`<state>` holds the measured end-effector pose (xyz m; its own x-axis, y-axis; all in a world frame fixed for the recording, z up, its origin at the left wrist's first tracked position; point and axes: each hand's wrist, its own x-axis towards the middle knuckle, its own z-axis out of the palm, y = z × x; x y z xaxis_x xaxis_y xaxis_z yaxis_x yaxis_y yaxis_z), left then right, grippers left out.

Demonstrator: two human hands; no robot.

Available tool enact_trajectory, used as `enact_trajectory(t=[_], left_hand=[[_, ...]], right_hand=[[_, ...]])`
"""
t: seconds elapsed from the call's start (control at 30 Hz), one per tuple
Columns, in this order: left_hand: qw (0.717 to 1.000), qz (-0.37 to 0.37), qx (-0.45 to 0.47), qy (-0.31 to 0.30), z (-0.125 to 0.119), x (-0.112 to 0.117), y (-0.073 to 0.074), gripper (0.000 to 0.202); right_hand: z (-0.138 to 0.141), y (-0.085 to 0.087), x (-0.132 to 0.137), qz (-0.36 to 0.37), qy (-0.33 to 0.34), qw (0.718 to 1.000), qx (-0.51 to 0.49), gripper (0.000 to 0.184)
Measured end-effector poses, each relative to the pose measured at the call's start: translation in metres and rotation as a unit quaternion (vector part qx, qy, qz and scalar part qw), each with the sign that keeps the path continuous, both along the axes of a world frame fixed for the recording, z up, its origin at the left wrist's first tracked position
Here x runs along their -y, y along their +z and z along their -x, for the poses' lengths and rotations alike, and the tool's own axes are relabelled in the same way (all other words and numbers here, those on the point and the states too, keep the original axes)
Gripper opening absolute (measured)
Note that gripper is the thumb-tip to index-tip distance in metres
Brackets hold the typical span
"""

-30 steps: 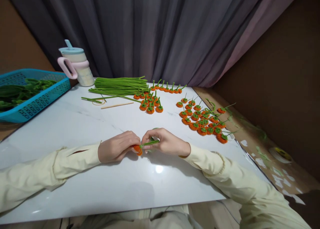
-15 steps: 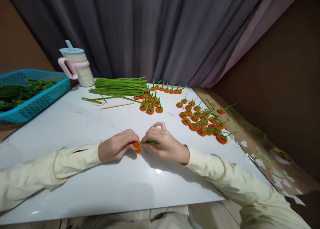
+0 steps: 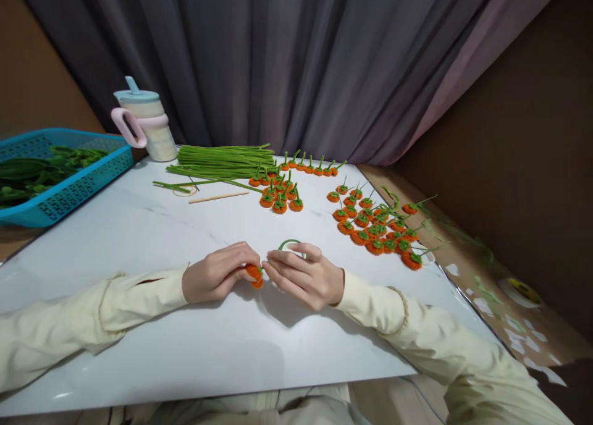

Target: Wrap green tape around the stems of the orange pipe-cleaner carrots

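Observation:
My left hand pinches a small orange fuzzy pumpkin between thumb and fingers, above the middle of the white table. A bit of green shows at the pumpkin's right side. Close beside it, my right hand is curled around a roll of green tape; only the roll's curved upper rim shows behind the fingers. The right fingertips are right at the pumpkin's green end, and whether they touch it I cannot tell.
Green fuzzy stems lie at the back, with a thin wooden stick before them. Several finished pumpkins stand mid-table, and more at right. A blue basket and a tumbler stand left.
My right hand has turned, its fingers now stretched toward the pumpkin, and the tape roll's round rim has come into view. The left hand has kept its hold on the pumpkin.

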<state>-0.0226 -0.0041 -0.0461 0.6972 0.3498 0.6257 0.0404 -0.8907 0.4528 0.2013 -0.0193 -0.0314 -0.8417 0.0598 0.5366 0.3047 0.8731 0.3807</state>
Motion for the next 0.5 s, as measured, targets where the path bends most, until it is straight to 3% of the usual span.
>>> enact_trajectory(t=[0.13,0.23,0.37,0.5], left_hand=[[0.999,0.032,-0.003,0.004,0.0,0.002,0.003,0.019],[0.993,0.111,-0.019,0.022,0.001,0.002,0.004,0.018],[0.954,0.297,-0.027,0.027,0.001,-0.003,0.005,0.022],[0.917,0.398,-0.03,0.025,0.0,-0.009,0.006,0.031]], right_hand=[[0.0,0.001,-0.001,-0.048,0.005,0.998,-0.03,0.025],[0.002,0.003,-0.005,-0.07,0.032,0.996,-0.054,0.018],[0.007,0.004,-0.008,0.089,-0.013,0.989,-0.116,0.018],[0.012,0.008,-0.007,0.294,-0.045,0.938,-0.176,0.011]])
